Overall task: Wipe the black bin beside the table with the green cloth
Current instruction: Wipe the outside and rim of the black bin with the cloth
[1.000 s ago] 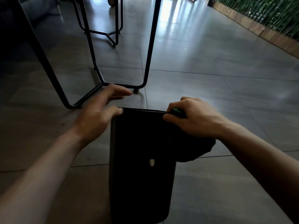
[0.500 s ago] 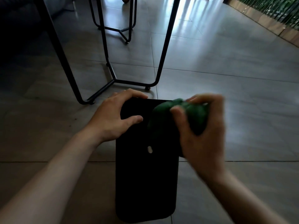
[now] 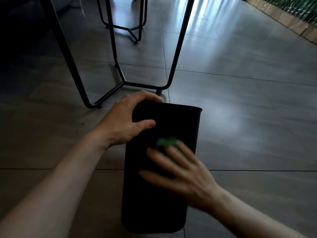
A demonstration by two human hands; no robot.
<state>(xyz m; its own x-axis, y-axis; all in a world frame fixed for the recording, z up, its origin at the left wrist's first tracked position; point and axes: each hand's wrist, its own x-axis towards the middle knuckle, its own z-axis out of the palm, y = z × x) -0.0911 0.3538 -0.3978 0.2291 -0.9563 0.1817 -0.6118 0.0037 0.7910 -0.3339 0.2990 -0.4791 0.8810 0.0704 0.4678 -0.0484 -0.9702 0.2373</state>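
The black bin (image 3: pixel 180 121) lies tilted on the grey tiled floor, its rim pointing away from me. My left hand (image 3: pixel 127 117) grips the bin's far left corner at the rim, thumb on the near face. My right hand (image 3: pixel 180 172), blurred by motion, presses flat on the bin's upper face with fingers spread. The green cloth (image 3: pixel 167 141) is under its fingertips, and only a small green patch of it shows.
Black metal table legs (image 3: pixel 178 48) with a floor bar stand just beyond the bin. A second black frame (image 3: pixel 130 30) is farther back. A low wooden ledge with green plants (image 3: pixel 291 23) runs along the upper right. Open tiled floor (image 3: pixel 248 117) lies to the right.
My right hand has brought the cloth from the bin's rim down onto its upper face and flattened out. My left hand has closed on the far left corner.
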